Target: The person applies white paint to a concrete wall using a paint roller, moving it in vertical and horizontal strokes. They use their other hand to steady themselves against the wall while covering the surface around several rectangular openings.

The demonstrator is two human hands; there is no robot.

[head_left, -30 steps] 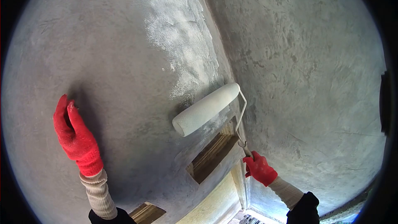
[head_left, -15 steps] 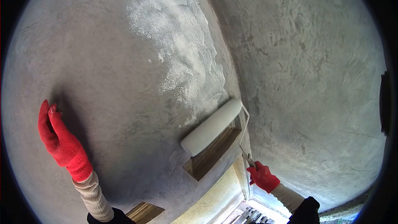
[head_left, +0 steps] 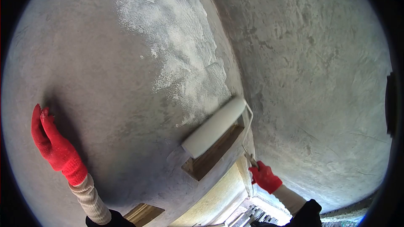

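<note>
Left wall: broad grey plaster (head_left: 97, 75), smooth and mottled, darker low down.
Right wall: another grey plaster face (head_left: 315, 71), meeting the first along a slanting corner line (head_left: 230, 42) that bounds the roller's frame side.
White coating: an uneven, ridged patch (head_left: 172, 29) running down beside the corner, thick in places, speckled and thin along its left edge.
Yellowish surface: a pale face (head_left: 210, 197) below, lit from the bright end of the space.
Paint roller: a long, off-white sleeve (head_left: 213, 127), tilted, at the lower end of the white coating; its near end looks rounded, its nap blurred. Whether it presses on the plaster cannot be told.
Left hand: red-gloved (head_left: 59, 147), fingers stretched out with a narrow gap between them, beside its shadow on the left wall; contact cannot be told.
Near recess: a wood-lined slot (head_left: 206, 163) breaking the plaster, partly covered by the roller.
Right hand: red-gloved (head_left: 267, 177), closed around the roller handle (head_left: 251, 160).
Far recess: a similar slot (head_left: 144, 214) near the left sleeve.
Roller frame: a thin, bent, pale rod (head_left: 251, 120).
</note>
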